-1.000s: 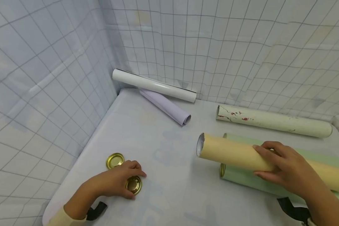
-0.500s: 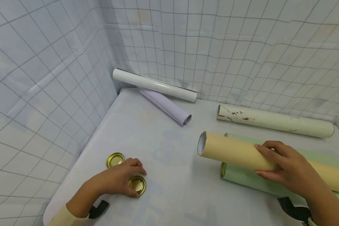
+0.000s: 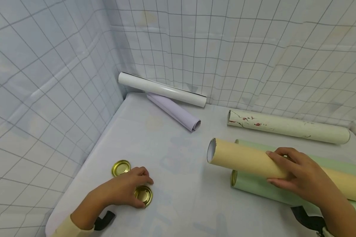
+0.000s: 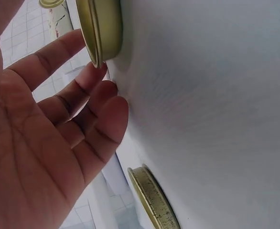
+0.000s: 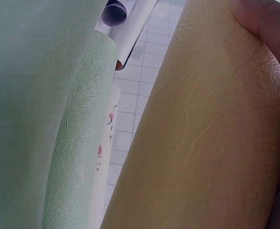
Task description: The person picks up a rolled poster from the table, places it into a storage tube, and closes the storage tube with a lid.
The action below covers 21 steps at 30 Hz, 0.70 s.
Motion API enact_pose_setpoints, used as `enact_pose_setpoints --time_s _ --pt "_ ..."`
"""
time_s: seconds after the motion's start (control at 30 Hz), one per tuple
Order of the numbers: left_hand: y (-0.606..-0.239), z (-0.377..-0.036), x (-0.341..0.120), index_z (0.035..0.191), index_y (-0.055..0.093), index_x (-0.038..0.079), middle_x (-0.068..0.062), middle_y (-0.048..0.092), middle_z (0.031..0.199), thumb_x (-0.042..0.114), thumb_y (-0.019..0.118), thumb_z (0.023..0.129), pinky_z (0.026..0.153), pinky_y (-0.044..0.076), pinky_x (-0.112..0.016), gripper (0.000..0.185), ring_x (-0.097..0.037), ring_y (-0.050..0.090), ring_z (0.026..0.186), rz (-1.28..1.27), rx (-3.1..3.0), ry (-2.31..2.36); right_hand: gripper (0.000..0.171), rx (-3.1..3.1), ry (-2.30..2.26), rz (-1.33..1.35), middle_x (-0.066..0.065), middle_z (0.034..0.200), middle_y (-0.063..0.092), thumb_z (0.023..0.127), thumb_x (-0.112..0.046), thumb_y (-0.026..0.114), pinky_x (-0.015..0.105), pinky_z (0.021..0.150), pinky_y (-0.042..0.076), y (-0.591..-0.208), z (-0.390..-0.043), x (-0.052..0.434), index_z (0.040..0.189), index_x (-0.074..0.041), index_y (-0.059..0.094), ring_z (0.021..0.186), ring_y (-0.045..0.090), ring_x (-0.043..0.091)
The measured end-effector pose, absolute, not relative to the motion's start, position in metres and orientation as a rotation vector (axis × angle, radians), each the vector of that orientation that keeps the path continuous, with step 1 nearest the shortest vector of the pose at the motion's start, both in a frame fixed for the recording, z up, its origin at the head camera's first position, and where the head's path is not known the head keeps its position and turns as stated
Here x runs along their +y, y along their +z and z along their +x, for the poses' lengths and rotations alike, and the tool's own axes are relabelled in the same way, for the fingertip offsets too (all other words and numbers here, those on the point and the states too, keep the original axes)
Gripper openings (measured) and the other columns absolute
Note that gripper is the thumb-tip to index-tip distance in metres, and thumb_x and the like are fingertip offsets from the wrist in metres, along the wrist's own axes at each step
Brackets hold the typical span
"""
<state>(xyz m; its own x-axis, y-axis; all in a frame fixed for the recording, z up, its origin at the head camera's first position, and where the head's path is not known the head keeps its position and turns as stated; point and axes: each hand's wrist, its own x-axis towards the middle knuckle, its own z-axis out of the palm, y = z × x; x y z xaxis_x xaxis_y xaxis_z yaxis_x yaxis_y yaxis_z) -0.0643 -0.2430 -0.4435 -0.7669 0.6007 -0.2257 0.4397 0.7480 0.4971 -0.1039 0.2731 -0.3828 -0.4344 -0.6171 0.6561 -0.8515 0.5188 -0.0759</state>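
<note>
My left hand (image 3: 123, 187) hovers low at the table's left, thumb and forefinger spread around a round gold metal lid (image 3: 144, 195). In the left wrist view, that lid (image 4: 109, 28) lies on the white surface with loosely bent fingers (image 4: 104, 126) beside it; whether a fingertip touches its rim is hard to tell. Just behind the hand lies a second gold lid (image 3: 120, 168). My right hand (image 3: 299, 177) grips a yellow wallpaper roll (image 3: 240, 159) from above, its hollow end facing left. Beneath it lie two green rolls (image 3: 255, 187), partly covered.
A cream roll with red flowers (image 3: 284, 127) lies at the back right. At the back left, a white roll (image 3: 163, 89) rests across a lilac roll (image 3: 178, 112). Gridded sheeting (image 3: 190, 49) walls the table at the back and left.
The lid by my left hand has shifted slightly right and now lies flatter, its inside brighter. The left hand has edged right. The right hand and yellow roll have barely moved.
</note>
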Motion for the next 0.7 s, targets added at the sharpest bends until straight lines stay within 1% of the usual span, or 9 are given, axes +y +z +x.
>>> enact_pose_setpoints --time_s 0.17,0.23,0.3,0.37,0.43,0.5,0.57,0.7 --pt "-0.4402 -0.0627 -0.2390 0.124 0.067 0.022 0.010 0.047 0.114 0.048 0.090 0.066 0.081 0.049 -0.032 0.067 -0.012 0.047 0.101 0.777 2.573 0.554 0.060 -2.191 0.540 1.185 0.009 0.097 0.062 0.094 -0.060 0.057 0.024 0.062 0.038 -0.3827 -0.1039 0.2745 0.112 -0.004 0.072 0.073 0.043 0.009" --pt "-0.4401 -0.0613 -0.2385 0.124 0.067 0.023 0.010 0.046 0.113 0.049 0.090 0.065 0.080 0.049 -0.031 0.068 -0.012 0.046 0.100 0.764 2.577 0.547 0.060 -2.191 0.536 1.185 0.009 0.097 0.062 0.094 -0.060 0.056 0.024 0.062 0.038 -0.3827 -0.1038 0.2749 0.112 -0.004 0.072 0.072 0.043 0.009" --pt "-0.4410 -0.0601 -0.2386 0.123 0.067 0.023 0.010 0.046 0.113 0.045 0.090 0.066 0.079 0.048 -0.030 0.065 -0.012 0.046 0.099 0.770 2.584 0.549 0.060 -2.193 0.529 1.183 0.008 0.097 0.062 0.094 -0.060 0.056 0.024 0.062 0.038 -0.3829 -0.1038 0.2750 0.112 -0.004 0.072 0.072 0.043 0.009" --pt "-0.4431 -0.0596 -0.2391 0.120 0.067 0.023 0.011 0.045 0.110 0.036 0.089 0.067 0.077 0.048 -0.028 0.058 -0.011 0.046 0.098 0.793 2.593 0.555 0.061 -2.194 0.528 1.178 0.008 0.097 0.062 0.094 -0.060 0.056 0.025 0.062 0.038 -0.3831 -0.1037 0.2751 0.112 -0.004 0.072 0.072 0.043 0.009" --pt "-0.4451 -0.0603 -0.2394 0.117 0.067 0.023 0.011 0.045 0.108 0.026 0.086 0.068 0.075 0.047 -0.026 0.053 -0.009 0.047 0.096 0.817 2.602 0.569 0.061 -2.196 0.525 1.172 0.008 0.097 0.062 0.094 -0.060 0.056 0.025 0.063 0.038 -0.3834 -0.1036 0.2751 0.112 -0.005 0.072 0.072 0.043 0.009" --pt "-0.4468 -0.0615 -0.2403 0.115 0.067 0.022 0.011 0.046 0.106 0.021 0.083 0.069 0.073 0.046 -0.024 0.049 -0.008 0.047 0.094 0.840 2.612 0.581 0.061 -2.195 0.527 1.170 0.008 0.097 0.062 0.094 -0.061 0.056 0.025 0.063 0.038 -0.3836 -0.1037 0.2750 0.112 -0.005 0.072 0.072 0.043 0.009" --pt "-0.4480 -0.0626 -0.2413 0.115 0.067 0.022 0.012 0.047 0.106 0.021 0.082 0.071 0.073 0.046 -0.023 0.047 -0.008 0.048 0.093 0.836 2.606 0.599 0.060 -2.192 0.533 1.175 0.008 0.097 0.062 0.094 -0.060 0.056 0.025 0.063 0.038 -0.3841 -0.1039 0.2746 0.112 -0.005 0.072 0.072 0.043 0.010" --pt "-0.4476 -0.0668 -0.2425 0.118 0.065 0.023 0.013 0.047 0.106 0.026 0.082 0.075 0.075 0.048 -0.022 0.046 -0.007 0.050 0.094 0.818 2.573 0.647 0.060 -2.194 0.533 1.181 0.008 0.097 0.062 0.094 -0.060 0.056 0.024 0.062 0.038 -0.3847 -0.1045 0.2742 0.112 -0.005 0.072 0.072 0.043 0.010"
